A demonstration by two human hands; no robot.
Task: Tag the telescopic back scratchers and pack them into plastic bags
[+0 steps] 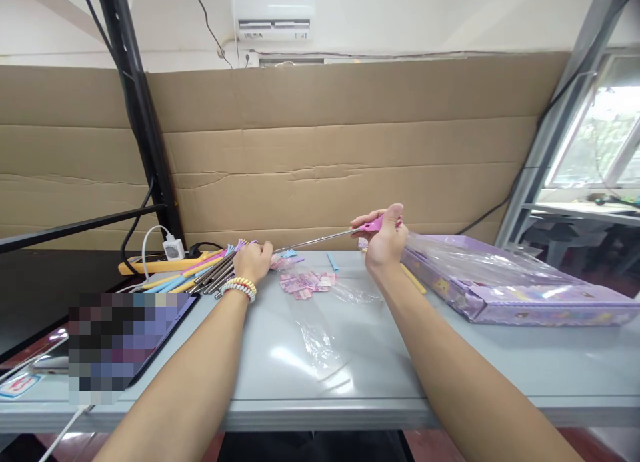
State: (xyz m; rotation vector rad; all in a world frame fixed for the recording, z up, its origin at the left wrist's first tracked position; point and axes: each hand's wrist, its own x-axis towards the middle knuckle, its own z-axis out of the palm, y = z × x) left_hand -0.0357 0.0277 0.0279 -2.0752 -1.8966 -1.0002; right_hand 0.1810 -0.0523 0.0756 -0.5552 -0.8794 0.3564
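Note:
A thin metal telescopic rod (320,239) with a pink handle (373,225) runs, drawn out long, between my two hands over the table. My right hand (387,242) is closed around the handle. At the rod's other end, my left hand (253,261), with beaded bands on its wrist, is closed on the metal tip, which its fingers hide. Just left of that hand lies a pile of similar metal rods (215,274) with coloured handles. Small pink printed pieces (307,283) are scattered on the table between my arms.
A purple box (500,295) under clear plastic takes up the right side. Clear wrapping (317,342) and a short blue stick (333,262) lie mid-table. A tablet (165,335) and a white charger (173,247) are at left. Cardboard (350,149) stands behind the table (370,382).

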